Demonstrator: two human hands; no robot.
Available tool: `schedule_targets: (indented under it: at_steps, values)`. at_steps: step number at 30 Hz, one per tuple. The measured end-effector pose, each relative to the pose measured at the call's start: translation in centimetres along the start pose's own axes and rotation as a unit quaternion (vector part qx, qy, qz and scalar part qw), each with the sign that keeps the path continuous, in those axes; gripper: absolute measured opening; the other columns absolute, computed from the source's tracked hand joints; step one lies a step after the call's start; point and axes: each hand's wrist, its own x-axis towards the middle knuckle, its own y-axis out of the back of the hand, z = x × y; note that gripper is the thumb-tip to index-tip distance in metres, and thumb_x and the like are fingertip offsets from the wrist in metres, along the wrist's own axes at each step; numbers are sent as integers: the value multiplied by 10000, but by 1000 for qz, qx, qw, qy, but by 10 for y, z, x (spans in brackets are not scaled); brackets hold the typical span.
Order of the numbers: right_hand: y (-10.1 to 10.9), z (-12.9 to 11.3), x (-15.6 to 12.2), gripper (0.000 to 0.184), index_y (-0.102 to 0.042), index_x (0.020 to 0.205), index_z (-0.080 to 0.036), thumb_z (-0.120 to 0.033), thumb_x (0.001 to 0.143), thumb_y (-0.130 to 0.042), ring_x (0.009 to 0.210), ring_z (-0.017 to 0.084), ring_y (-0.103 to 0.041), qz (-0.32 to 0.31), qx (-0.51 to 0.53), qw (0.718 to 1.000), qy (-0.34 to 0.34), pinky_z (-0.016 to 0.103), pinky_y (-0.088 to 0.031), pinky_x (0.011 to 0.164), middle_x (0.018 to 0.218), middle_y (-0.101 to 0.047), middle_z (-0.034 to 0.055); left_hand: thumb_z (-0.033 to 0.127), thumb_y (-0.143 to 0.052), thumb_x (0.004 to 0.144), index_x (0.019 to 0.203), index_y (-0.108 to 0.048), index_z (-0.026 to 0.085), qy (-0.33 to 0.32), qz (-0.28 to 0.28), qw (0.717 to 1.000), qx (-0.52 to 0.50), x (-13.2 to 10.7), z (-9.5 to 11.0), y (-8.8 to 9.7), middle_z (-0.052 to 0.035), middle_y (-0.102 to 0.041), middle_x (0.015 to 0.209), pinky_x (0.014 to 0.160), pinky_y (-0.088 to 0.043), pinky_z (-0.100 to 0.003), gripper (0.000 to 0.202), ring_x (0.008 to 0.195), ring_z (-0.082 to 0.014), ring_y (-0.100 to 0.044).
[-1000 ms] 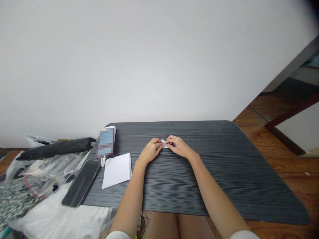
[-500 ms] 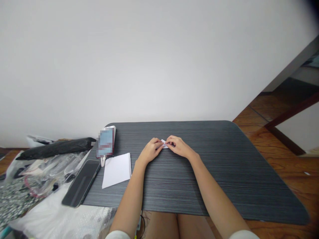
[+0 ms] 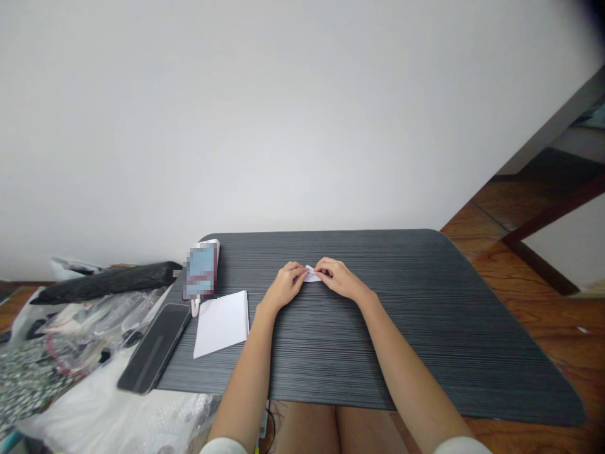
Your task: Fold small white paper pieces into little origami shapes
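Note:
A small folded piece of white paper point(image 3: 312, 275) lies between my hands, over the middle of the dark table point(image 3: 406, 340). My left hand point(image 3: 288, 284) pinches its left side between thumb and fingers. From the other side, my right hand point(image 3: 338, 277) pinches it near the top with thumb and forefinger. Fingertips cover parts of the paper, so its full folded shape is hidden. Left of my left forearm lies a stack of white square paper sheets point(image 3: 221, 323).
A black phone point(image 3: 155, 348) overhangs the table's left edge. Behind it lies a device with a blurred screen point(image 3: 201, 270) and a white plug. Plastic bags point(image 3: 118, 315) and a long black wrapped bundle point(image 3: 111, 282) are heaped at left. A white wall point(image 3: 302, 126) borders the table's far edge.
My hands stay in nearly the same place, still pinching the folded paper. A little more of its lower part shows between my fingers now.

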Motion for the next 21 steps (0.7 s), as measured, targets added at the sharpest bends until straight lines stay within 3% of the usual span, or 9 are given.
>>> schedule_targets:
  at_steps: [6,10,13,16,21]
  values:
    - [1,-2,0,142,-600,780,-149,-177,796,-462,662,111,-481,5,-1,1000,2,242,-391,632,779,-560,42,206,-363,851,997,-592,141,27,18,999,-6,-1,-3,-2,-81,-606,883,790,-434,-306,278,842,-158,-543]
    - [0,-1,1,136,-596,766,-152,-169,783,-463,641,105,-472,13,14,1000,-3,235,-388,615,757,-558,33,153,-390,812,1148,-500,153,83,74,994,-18,-1,-8,-3,-81,-604,991,791,-441,-313,353,838,-153,-555]
    - [-2,3,1,121,-581,752,-154,-172,772,-462,608,100,-463,36,31,999,-25,230,-384,587,732,-556,22,139,-407,790,1194,-453,172,121,110,985,-48,-1,-10,-3,-60,-609,964,742,-455,-295,408,759,-136,-564]
    - [-4,7,2,123,-567,737,-154,-184,770,-452,598,101,-467,60,40,996,-48,230,-380,568,712,-547,19,153,-405,795,1186,-461,178,135,127,979,-83,-1,-10,-2,-46,-619,912,688,-461,-271,396,708,-127,-565]
    - [-4,7,2,132,-569,734,-156,-189,765,-445,604,108,-473,65,37,996,-53,235,-383,570,702,-547,19,167,-405,798,1077,-557,182,127,138,979,-84,0,-9,-3,-54,-619,1003,722,-458,-284,318,771,-141,-573]
